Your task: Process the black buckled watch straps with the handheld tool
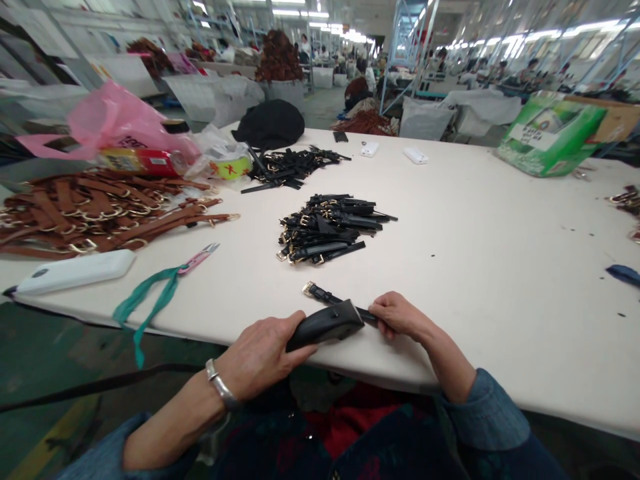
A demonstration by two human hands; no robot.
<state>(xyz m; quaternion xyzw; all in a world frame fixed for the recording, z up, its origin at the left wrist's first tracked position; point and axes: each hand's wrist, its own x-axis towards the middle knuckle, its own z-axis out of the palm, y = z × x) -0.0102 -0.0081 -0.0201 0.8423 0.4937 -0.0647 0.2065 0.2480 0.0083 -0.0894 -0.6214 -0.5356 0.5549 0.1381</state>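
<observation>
Hands [263, 355] hold device [325, 325] and strap [324, 295] over pale table [500, 267], workshop [324, 101] behind.

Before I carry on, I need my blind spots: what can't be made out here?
- Strap, middle: head view, behind the black tool.
- Strap's far end: head view, covered by the right hand.
- Black tool's rear: head view, covered by the left hand.
- Brown straps: cut off by head view's left edge.
- Green bag, lettering: head view, too blurred.
</observation>
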